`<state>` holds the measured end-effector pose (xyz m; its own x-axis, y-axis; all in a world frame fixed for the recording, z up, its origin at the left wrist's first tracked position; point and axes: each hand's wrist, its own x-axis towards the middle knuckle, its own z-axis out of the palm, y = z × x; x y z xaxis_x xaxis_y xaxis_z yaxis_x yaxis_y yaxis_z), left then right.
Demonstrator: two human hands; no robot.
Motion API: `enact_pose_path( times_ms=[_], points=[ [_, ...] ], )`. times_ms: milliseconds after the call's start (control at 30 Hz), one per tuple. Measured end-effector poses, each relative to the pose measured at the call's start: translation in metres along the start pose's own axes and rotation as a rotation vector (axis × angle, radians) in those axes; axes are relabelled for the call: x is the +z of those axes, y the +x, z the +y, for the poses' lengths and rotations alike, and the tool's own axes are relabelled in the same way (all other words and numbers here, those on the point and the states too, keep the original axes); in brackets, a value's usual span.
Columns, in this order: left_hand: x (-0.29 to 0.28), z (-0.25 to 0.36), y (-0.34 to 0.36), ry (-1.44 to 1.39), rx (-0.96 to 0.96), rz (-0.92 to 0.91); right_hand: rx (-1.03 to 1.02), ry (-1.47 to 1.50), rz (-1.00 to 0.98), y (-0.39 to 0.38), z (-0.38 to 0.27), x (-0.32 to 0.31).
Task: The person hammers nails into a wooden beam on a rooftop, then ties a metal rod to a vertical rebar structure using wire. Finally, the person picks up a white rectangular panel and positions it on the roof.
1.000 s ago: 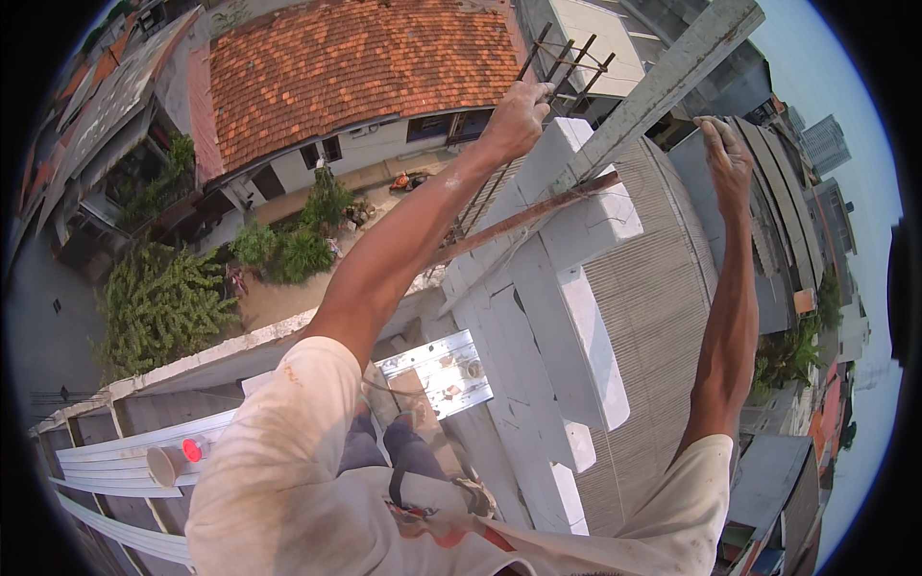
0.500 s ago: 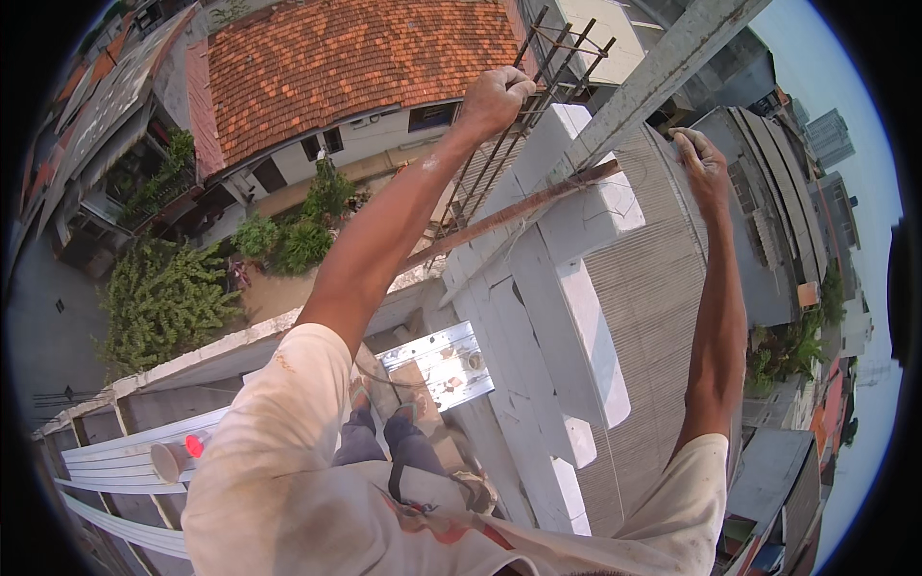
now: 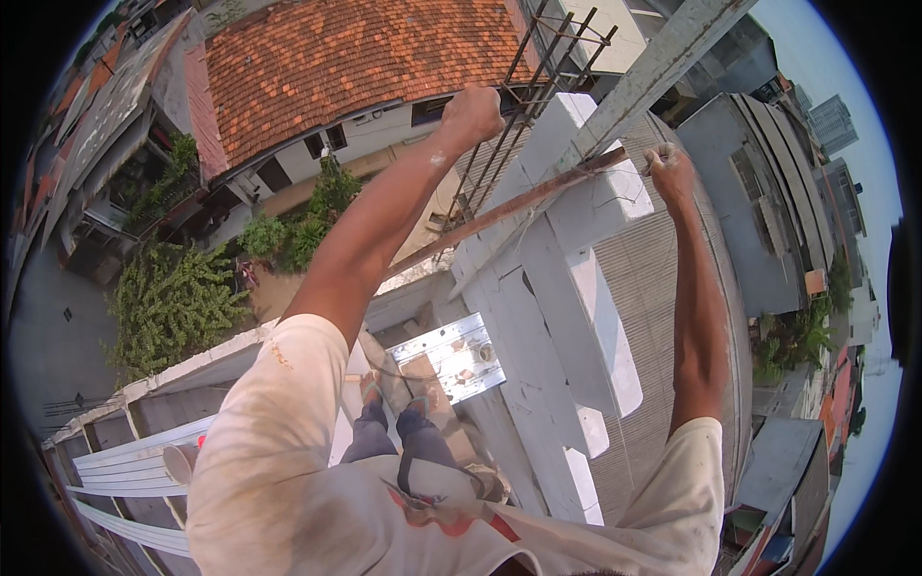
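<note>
My left hand point(image 3: 473, 117) is raised in a closed fist beside an upright cage of thin steel rebar point(image 3: 550, 50). Whatever that fist may hold is hidden. Further right, my right hand point(image 3: 670, 171) has its fingers curled into a pinch near the end of a rusty flat bar point(image 3: 509, 213); anything in the pinch is too small to make out. The bar crosses a long pale beam point(image 3: 663, 72) that slants up to the right. Below them stands a white stepped wall point(image 3: 600, 336), with thin wire at its top.
A shiny metal platform point(image 3: 461, 346) lies beside my feet, next to the wall. Long white panels point(image 3: 125, 470) and a bucket point(image 3: 180, 464) are at lower left. Beyond the wall's edge, far below, are an orange tiled roof point(image 3: 355, 58), a corrugated roof point(image 3: 663, 288) and shrubs point(image 3: 173, 298).
My right hand has moved left and slightly down, closer to the rusty bar's end. My left hand has shifted a little left and down, away from the rebar. The view has tilted slightly.
</note>
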<state>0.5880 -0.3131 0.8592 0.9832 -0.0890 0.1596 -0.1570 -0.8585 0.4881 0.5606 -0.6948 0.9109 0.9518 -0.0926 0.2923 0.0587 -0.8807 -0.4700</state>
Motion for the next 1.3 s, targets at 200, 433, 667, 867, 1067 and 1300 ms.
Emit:
enact_pose_path(
  times_ms=[200,433,667,867,1067,1300],
  points=[
    [0.033,-0.018,-0.011,-0.134,0.078,0.103,-0.015,0.310,0.002,-0.020,0.012,0.019],
    [0.069,-0.025,0.002,0.033,0.052,0.023,0.014,0.384,-0.073,-0.030,0.036,0.047],
    [0.080,-0.025,-0.008,0.049,0.092,-0.065,0.044,0.137,-0.165,-0.043,0.051,0.045],
    [0.094,-0.030,-0.004,0.019,0.081,-0.149,0.143,0.102,-0.175,-0.061,0.070,0.047],
    [0.092,-0.024,-0.006,0.039,0.092,-0.216,-0.061,0.082,-0.016,-0.053,0.088,0.069],
    [0.101,-0.053,0.014,-0.015,0.214,-0.216,-0.020,-0.134,-0.017,-0.052,0.095,0.055]
  ],
)
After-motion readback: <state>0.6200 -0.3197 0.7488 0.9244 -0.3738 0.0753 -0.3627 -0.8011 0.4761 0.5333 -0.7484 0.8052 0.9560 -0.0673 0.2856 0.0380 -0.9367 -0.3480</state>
